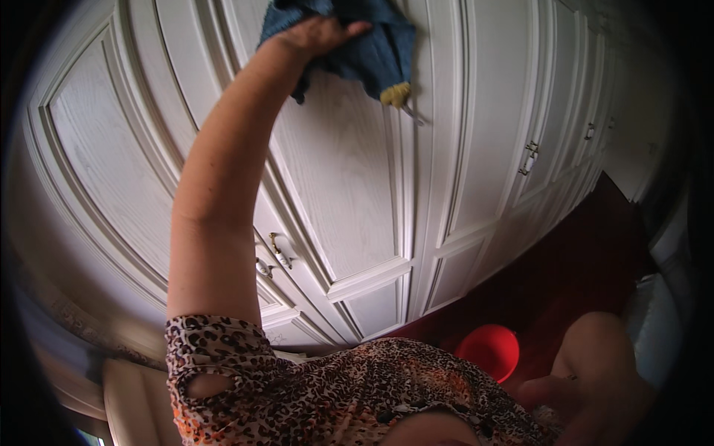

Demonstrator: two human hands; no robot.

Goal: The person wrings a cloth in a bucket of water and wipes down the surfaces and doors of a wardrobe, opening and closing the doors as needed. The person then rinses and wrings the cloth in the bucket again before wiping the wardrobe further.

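Note:
My left hand (323, 34) is raised at the top of the view, pressing a blue, denim-like cloth (385, 42) against a white panelled wardrobe door (340, 184). Its thumb points to the right, and the other fingers are partly lost in the folds. The cloth hangs down past the hand, with a yellowish piece (396, 95) and a thin pale strip at its lower right corner. At the lower right, my right arm (597, 357) is bent close to my body. Shadow and blur obscure the right hand there, so its fingers cannot be made out.
Wardrobe doors run from left to far right, with white-and-brass handles (281, 253) low down and another handle (529, 159) farther right. A red bucket (491, 351) stands on the dark red floor (563, 267). Beige furniture (134, 401) is at the lower left.

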